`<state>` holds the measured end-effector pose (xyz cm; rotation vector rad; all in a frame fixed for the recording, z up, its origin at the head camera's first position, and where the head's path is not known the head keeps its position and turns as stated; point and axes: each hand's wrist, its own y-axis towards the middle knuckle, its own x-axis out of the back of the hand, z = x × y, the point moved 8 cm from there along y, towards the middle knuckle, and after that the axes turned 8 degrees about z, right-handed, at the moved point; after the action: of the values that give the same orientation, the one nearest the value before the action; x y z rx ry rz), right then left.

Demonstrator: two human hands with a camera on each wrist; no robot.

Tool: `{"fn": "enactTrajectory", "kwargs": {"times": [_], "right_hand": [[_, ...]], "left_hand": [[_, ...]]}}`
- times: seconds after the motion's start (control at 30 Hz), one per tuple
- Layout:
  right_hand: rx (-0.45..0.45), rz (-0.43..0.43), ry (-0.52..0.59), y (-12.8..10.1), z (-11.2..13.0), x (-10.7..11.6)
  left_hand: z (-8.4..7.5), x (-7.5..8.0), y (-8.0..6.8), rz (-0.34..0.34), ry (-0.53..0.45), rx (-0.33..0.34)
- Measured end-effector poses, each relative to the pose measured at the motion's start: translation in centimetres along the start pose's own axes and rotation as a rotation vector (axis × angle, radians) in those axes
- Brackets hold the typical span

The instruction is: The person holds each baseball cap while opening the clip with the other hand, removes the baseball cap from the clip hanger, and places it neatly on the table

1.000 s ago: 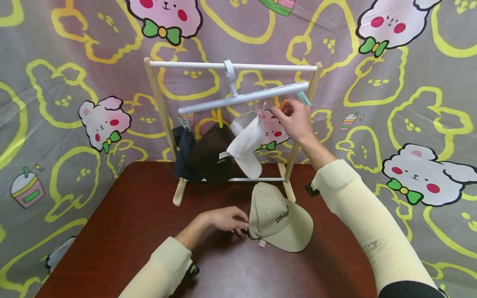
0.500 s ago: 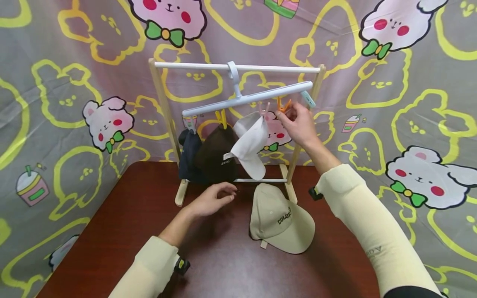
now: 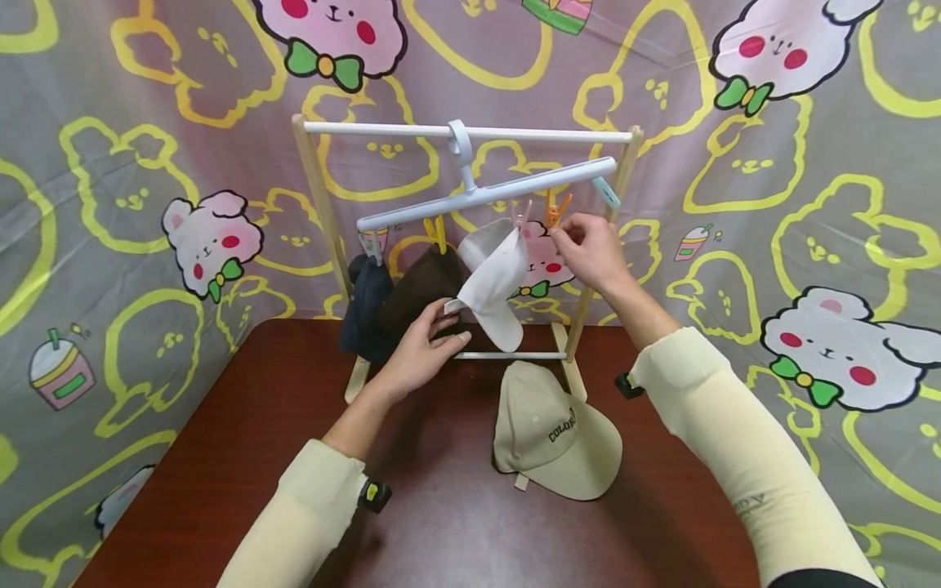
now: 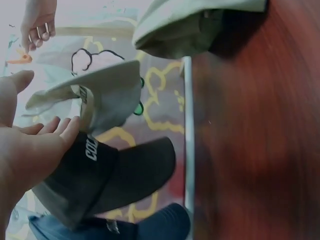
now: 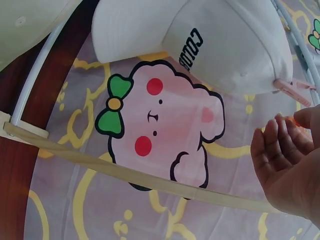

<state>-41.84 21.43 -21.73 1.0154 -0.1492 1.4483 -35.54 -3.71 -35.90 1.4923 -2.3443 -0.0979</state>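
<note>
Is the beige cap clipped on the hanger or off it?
Off. The beige cap lies on the table in front of the rack, touched by neither hand, while the white cap hangs from a pink clip.

In front of me a beige cap (image 3: pixel 555 433) lies on the dark red surface (image 3: pixel 243 457), a navy cap (image 3: pixel 365 306) hangs at the rack's (image 3: pixel 318 204) end, and a cartoon-bear cloth (image 3: pixel 110 204) hangs behind.
</note>
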Motion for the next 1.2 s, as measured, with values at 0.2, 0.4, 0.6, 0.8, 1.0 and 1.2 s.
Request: {"fn": "enactTrajectory", "kwargs": {"times": [0.2,0.4,0.6,0.8,1.0,1.2], "right_hand": [[0.076,0.048,-0.033,-0.1,1.6,-0.6],[0.148,0.078,-0.070,0.6,3.4,-1.4],[0.159,0.094,-0.113,1.2,4.1,-2.0],[0.141,0.112,-0.106,1.6,3.8,-2.3],[0.114,0.118,-0.089,2.1,3.6,-2.7],[0.116,0.103,-0.099,1.9,3.7,-3.9]], "left_hand": [[-1.5,-0.1,1.7,-0.105,0.025,-0.034],[-2.3,0.2,2.9,-0.205,0.081,-0.078],[-2.2,0.5,3.5,-0.264,0.107,-0.089],[-2.3,0.7,3.7,-0.292,0.163,-0.138],[-1.7,1.3,3.3,-0.333,0.285,-0.144],[-0.6,1.2,3.2,-0.313,0.306,-0.119]]}}
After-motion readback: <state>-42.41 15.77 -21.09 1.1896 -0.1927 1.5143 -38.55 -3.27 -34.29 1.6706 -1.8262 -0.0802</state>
